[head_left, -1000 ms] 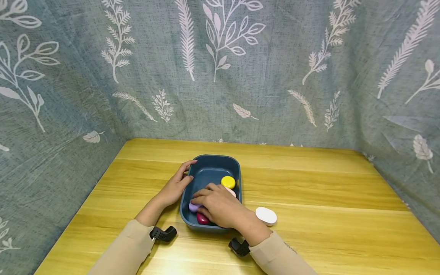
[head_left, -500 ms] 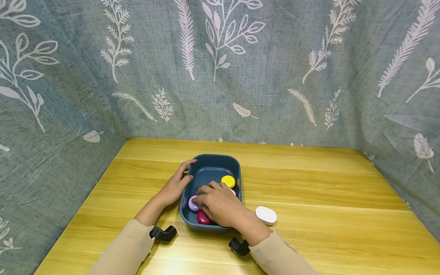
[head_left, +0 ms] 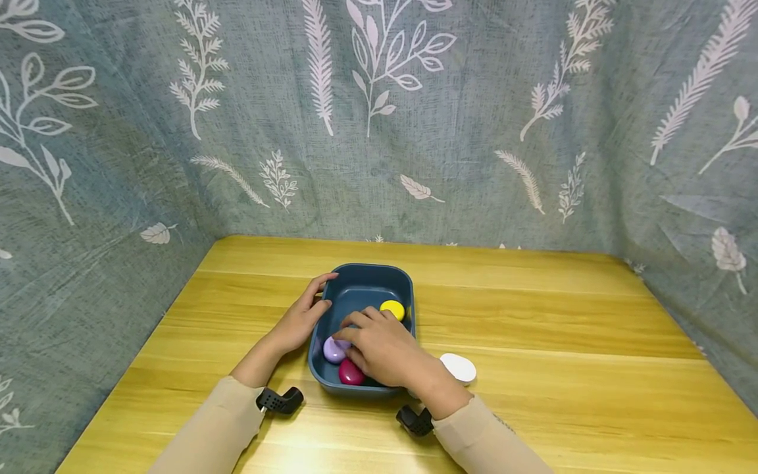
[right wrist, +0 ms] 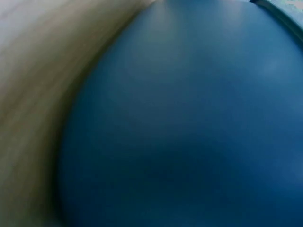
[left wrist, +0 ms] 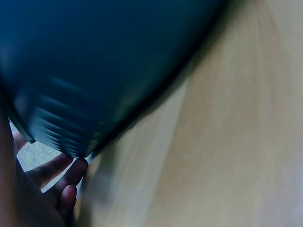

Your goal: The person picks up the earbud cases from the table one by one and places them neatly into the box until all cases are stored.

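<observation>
A deep blue rectangular bin (head_left: pixel 370 273) with rounded corners stands on the table. My left hand (head_left: pixel 299 322) rests at its left side, with fingertips and thumb at the rim. In the left wrist view, the fingers (left wrist: pixel 73 175) lie against the bin's outer wall. My right hand (head_left: pixel 381 345) reaches inside, fingers bent loosely, with fingertips at the far edge of a glossy lilac rounded piece (head_left: pixel 334 351). Its thumb is between that and a dark magenta rounded piece (head_left: pixel 351 372). Past the knuckles sits a yellow rounded piece (head_left: pixel 391 309). The palm hides the bin floor beneath.
A white oval object (head_left: pixel 458 367) lies on the wooden table (head_left: pixel 562 329) right of the bin, partly behind my right forearm. Grey-green curtains (head_left: pixel 379 197) with white leaf prints enclose the back and sides. In the right wrist view, the bin's outer wall (right wrist: pixel 189 113) fills most of the picture.
My right hand has shifted slightly right and away from me, uncovering more of the lilac and magenta pieces; the pale piece under it is now hidden. The left hand stays at the bin.
</observation>
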The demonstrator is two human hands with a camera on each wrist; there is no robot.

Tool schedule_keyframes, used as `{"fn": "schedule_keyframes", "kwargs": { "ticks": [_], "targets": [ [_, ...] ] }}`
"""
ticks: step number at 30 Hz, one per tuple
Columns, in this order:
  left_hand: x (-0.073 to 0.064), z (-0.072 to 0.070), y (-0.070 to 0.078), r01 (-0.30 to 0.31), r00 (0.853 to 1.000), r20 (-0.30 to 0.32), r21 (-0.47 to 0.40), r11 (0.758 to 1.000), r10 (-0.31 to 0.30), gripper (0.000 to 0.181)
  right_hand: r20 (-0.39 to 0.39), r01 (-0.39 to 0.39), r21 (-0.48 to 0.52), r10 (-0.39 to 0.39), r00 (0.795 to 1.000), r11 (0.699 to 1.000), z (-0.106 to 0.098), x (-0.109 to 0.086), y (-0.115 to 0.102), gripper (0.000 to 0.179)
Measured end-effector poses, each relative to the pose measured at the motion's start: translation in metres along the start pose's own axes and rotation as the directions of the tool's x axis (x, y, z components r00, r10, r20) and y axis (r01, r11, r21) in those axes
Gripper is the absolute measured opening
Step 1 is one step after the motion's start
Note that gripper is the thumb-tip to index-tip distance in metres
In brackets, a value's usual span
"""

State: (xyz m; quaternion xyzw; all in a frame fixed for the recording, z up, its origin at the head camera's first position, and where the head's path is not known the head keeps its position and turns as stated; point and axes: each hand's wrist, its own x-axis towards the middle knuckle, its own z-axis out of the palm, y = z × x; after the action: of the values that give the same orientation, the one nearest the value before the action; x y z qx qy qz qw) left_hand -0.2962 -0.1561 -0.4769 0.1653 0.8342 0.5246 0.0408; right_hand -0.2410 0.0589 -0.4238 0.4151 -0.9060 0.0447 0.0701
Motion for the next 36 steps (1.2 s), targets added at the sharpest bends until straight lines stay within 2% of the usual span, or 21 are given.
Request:
{"fn": "schedule_keyframes", "kwargs": {
  "ticks": [12,20,24,27,31,36],
  "targets": [
    [0.0,-0.001,0.0,0.001,1.0,0.001,-0.007,1.0,-0.001,0.047,-0.022,-0.026,0.013,0.026,0.999,1.0,-0.008,-0.003,0.007,0.031],
    [0.001,-0.002,-0.003,-0.019,0.999,0.027,-0.051,0.999,0.021,0.047,-0.028,-0.036,0.043,0.038,0.999,0.998,-0.012,-0.005,0.013,0.034],
    [-0.003,-0.004,0.009,-0.004,0.999,0.049,-0.065,0.998,0.008,0.05,-0.025,-0.051,0.074,0.053,0.998,0.996,-0.014,-0.006,0.016,0.036],
    [-0.003,-0.004,0.009,0.007,0.998,0.056,-0.073,0.997,-0.003,0.051,-0.034,-0.053,0.085,0.056,0.998,0.995,-0.016,-0.006,0.018,0.037],
    [0.001,-0.002,-0.001,-0.002,0.999,0.04,-0.061,0.998,0.004,0.049,-0.049,-0.058,0.089,0.062,0.997,0.994,-0.018,-0.007,0.02,0.038],
    [0.0,-0.001,-0.001,-0.003,1.0,0.019,-0.041,0.999,0.004,0.047,-0.061,-0.067,0.11,0.074,0.995,0.992,-0.023,-0.01,0.022,0.038]
  ]
}}
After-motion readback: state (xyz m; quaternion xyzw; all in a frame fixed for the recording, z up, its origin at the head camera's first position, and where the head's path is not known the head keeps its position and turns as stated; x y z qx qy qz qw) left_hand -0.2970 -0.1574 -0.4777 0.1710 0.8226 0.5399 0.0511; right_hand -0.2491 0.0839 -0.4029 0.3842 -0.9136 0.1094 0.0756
